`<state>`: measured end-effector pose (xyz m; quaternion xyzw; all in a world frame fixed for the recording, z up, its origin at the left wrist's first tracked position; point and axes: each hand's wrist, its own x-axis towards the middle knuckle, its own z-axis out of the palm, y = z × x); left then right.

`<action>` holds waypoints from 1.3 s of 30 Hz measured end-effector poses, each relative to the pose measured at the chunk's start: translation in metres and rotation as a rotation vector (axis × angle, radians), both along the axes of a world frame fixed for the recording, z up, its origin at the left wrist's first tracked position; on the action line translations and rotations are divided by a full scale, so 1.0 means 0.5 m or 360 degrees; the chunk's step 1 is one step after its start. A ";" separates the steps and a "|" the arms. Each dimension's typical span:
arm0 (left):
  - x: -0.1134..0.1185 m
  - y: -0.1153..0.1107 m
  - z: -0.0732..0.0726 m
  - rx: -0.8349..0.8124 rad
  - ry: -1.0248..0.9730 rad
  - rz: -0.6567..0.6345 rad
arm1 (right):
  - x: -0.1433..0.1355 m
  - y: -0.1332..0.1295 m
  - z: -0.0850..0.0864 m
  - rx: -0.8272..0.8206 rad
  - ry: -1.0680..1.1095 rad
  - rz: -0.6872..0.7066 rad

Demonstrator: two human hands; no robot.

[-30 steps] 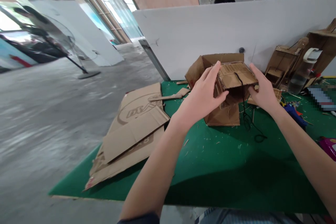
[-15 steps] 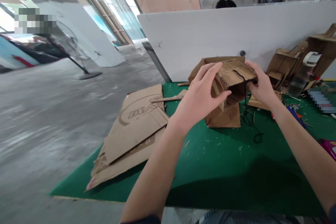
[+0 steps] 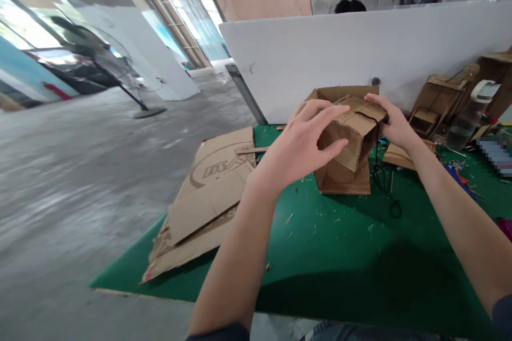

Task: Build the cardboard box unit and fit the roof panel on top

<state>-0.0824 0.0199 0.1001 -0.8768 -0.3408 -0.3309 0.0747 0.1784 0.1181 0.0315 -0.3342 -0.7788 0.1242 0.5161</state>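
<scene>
A small cardboard box (image 3: 354,138) with an open side is tilted above the green table, in front of a larger cardboard piece (image 3: 346,178). My right hand (image 3: 394,120) grips its right edge, with the fingertips on top and the thumb at the side. My left hand (image 3: 308,144) is at the box's left, its thumb and fingers spread apart; whether its fingertips touch the top cannot be told. A black cord (image 3: 376,154) runs over the box top and hangs down to the table, ending in a loop.
Flat cardboard sheets (image 3: 212,192) lie on the green table (image 3: 320,256) at the left. A clear bottle (image 3: 472,114), cardboard structures (image 3: 434,98) and a phone (image 3: 495,154) are at the right. A white panel (image 3: 296,64) stands behind; a person's hair shows above it.
The small box has turned, showing more of its left side. My left hand has opened slightly and come away from that side. The whole view has shifted a little.
</scene>
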 end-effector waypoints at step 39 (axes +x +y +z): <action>-0.065 0.105 -0.017 0.0093 -0.0909 0.0362 | -0.066 -0.082 0.008 0.0077 -0.0142 -0.0279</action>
